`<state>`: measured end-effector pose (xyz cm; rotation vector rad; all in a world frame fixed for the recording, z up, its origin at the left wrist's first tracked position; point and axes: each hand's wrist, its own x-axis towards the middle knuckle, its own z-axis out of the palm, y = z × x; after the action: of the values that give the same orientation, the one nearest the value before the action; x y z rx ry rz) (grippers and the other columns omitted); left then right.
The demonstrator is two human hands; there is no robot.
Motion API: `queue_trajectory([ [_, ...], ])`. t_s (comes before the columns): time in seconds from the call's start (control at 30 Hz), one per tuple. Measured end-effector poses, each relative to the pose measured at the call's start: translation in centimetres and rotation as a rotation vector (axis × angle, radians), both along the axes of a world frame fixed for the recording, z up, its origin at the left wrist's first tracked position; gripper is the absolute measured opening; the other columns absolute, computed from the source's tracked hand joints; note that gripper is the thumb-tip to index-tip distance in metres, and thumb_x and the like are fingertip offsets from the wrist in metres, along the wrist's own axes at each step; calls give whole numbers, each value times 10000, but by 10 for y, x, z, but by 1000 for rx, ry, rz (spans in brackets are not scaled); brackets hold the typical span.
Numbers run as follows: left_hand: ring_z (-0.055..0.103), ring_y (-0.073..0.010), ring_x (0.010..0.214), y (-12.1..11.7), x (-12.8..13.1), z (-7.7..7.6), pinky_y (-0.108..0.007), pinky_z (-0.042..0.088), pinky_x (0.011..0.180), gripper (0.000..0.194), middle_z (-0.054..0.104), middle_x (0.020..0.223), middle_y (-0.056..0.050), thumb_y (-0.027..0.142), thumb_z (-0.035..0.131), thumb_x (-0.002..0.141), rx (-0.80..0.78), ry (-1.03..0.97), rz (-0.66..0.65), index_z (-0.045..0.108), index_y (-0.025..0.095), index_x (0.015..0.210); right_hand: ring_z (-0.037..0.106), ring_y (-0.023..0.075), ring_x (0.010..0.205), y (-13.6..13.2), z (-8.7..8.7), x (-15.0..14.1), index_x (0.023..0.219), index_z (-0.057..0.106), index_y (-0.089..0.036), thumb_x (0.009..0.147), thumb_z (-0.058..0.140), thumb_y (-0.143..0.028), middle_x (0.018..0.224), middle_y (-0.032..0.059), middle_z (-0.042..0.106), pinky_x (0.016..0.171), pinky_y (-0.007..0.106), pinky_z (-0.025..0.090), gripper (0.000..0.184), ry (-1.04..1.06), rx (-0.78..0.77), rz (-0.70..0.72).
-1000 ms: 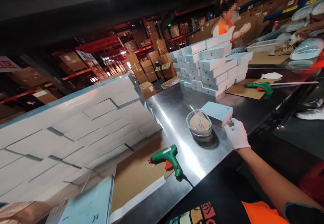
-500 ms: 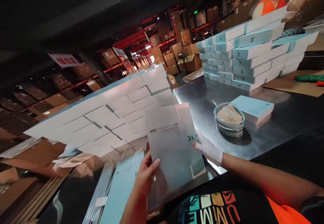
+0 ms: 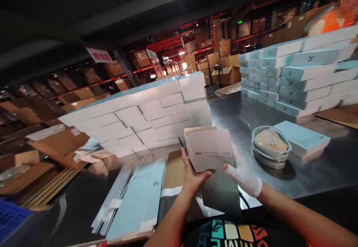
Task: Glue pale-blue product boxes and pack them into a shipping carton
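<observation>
We are pinching the flat carton blank (image 3: 209,148) above the tabletop (image 3: 313,165), bare left hand (image 3: 192,178) and gloved right hand (image 3: 243,175) both closed on its lower edge, risking creasing it.

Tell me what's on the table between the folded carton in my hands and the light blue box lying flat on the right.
The head view shows a clear plastic clamshell with a tan insert, resting on the steel table between the folded carton and the light blue box.
</observation>
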<state>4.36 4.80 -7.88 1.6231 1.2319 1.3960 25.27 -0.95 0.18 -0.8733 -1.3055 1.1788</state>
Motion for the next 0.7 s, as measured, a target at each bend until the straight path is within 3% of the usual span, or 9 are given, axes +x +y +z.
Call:
queue_trajectory([
  [0.07, 682, -423, 1326, -2, -7, -2, -571, 556, 1127, 1698, 654, 1418, -243, 836, 959, 584, 83, 24, -43, -66, 164, 1760, 645, 373, 1384, 5, 6, 7, 1663, 490, -241, 781, 734, -944, 1486, 185, 679, 1186, 521, 544, 1155, 0, 11, -7],
  [0.1, 649, -431, 1369, -5, -12, -2, -579, 536, 1152, 1629, 628, 1449, -251, 821, 958, 606, 145, 19, -59, 12, 163, 1756, 635, 376, 1397, 8, 8, 9, 1642, 516, -236, 782, 736, -942, 1498, 183, 672, 1202, 523, 530, 1134, 0, 16, 18],
  [0.2, 597, -432, 1396, -15, -26, 5, -575, 512, 1167, 1050, 652, 1362, -207, 755, 910, 740, 304, 57, -90, 499, 184, 1520, 606, 399, 1420, 15, 14, 6, 1515, 643, -221, 781, 712, -964, 1460, 170, 696, 1207, 513, 518, 1047, -8, 39, 84],
  [0.27, 644, -395, 1287, -20, -28, 14, -535, 547, 1101, 695, 680, 1219, -159, 687, 864, 837, 329, 108, -105, 634, 204, 1280, 614, 395, 1393, 19, 17, -3, 1393, 714, -219, 830, 679, -944, 1400, 159, 723, 1188, 501, 527, 918, -15, 22, 27],
  [0.3, 662, -374, 1239, -22, -27, 19, -510, 564, 1061, 629, 675, 1211, -151, 669, 846, 867, 332, 97, -101, 638, 209, 1242, 633, 385, 1354, 21, 18, -9, 1331, 731, -218, 858, 688, -897, 1365, 152, 735, 1171, 497, 535, 828, -33, 3, -44],
  [0.4, 658, -347, 1265, -27, -21, 26, -464, 579, 1018, 730, 583, 1461, -188, 661, 828, 903, 403, -78, -50, 545, 239, 1427, 685, 322, 1216, 26, 20, -23, 1305, 672, -231, 860, 757, -602, 1309, 120, 743, 1084, 464, 574, 586, -105, -29, -314],
  [0.5, 645, -325, 1276, -34, -19, 24, -435, 566, 1037, 717, 611, 1430, -148, 589, 858, 924, 472, -91, -124, 556, 285, 1499, 688, 272, 1240, 30, 22, -20, 1473, 531, -266, 820, 719, -390, 1387, 94, 718, 1076, 417, 578, 691, -70, 24, -359],
  [0.6, 685, -271, 1145, -38, -23, 24, -374, 575, 969, 542, 675, 1216, -75, 521, 881, 932, 475, -64, -171, 679, 308, 1387, 679, 286, 1316, 38, 15, 5, 1480, 586, -262, 928, 634, -464, 1474, 112, 696, 1132, 430, 551, 590, -186, 61, -308],
  [0.7, 704, -255, 1096, -37, -30, 36, -359, 575, 933, 501, 694, 1200, -65, 535, 882, 930, 452, -154, -47, 704, 295, 1332, 709, 391, 1248, 55, -13, 36, 1266, 744, -184, 928, 562, -564, 1350, 209, 745, 1106, 539, 547, 540, -658, 5, -347],
])
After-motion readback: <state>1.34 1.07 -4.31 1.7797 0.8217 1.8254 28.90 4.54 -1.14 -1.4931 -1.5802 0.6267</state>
